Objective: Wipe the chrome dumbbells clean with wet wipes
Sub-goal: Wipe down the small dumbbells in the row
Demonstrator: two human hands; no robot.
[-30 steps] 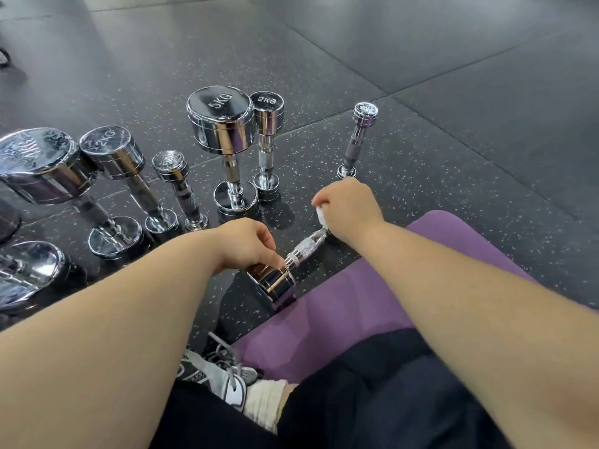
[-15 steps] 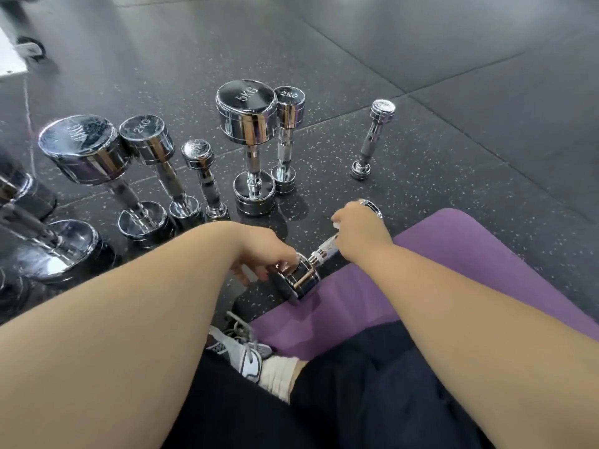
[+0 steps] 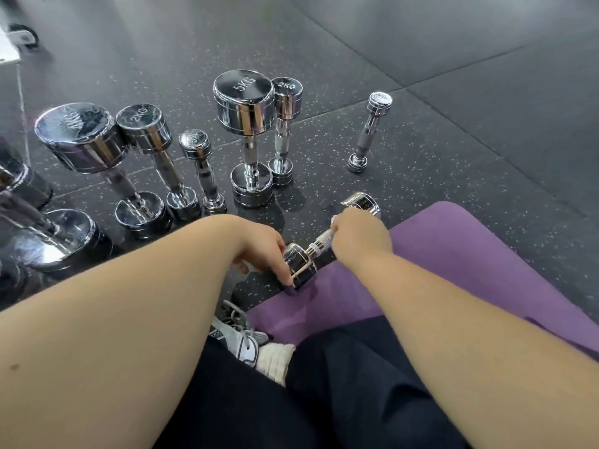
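Chrome dumbbells stand on end in a row across speckled rubber flooring (image 3: 421, 150), among them a 5KG dumbbell (image 3: 243, 98) towering over its slimmer neighbours. Nearer the camera, the left hand (image 3: 262, 251) curls its fingers over the near head of a small dumbbell (image 3: 301, 264) and steadies it. The weight lies on its side, on the floor at the very edge of the mat. To the right of that head the knurled handle runs up into the right hand (image 3: 359, 236), which is closed tightly round the bar. A scrap of white wet wipe (image 3: 333, 221) peeks out by the thumb, and the far head gleams just beyond the knuckles. A purple exercise mat (image 3: 453, 254) fills the right foreground.

Solid metal for its size, the piece is likely heavy enough to stay put but round enough to roll. The polished heads look slick, more so once damp, so the surest hold is probably the rough knurled bar, with the other hand capping one head to stop it turning. The wipe is soft and may snag on the knurling.
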